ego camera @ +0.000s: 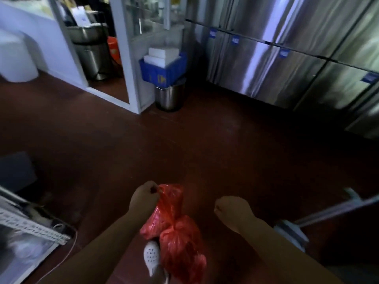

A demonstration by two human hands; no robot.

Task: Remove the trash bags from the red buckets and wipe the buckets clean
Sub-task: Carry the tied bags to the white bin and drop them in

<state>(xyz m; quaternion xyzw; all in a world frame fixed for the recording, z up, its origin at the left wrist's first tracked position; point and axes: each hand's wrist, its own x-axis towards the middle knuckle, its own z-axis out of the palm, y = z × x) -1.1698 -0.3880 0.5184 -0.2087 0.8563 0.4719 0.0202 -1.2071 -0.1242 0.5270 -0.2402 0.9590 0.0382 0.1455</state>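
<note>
Hands: left hand [143, 196] grips 2 red bags [176, 228].

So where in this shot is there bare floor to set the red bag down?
The left hand holds the red trash bag; the right hand is curled, holding nothing. The widest bare patch is the dark red floor ahead, between the hands and the steel bin under the blue crate. It is crowded lower left by the metal rack.

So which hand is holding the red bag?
The left hand. It pinches the top of the red trash bag, which hangs below it. The right hand is a fist holding nothing.
</note>
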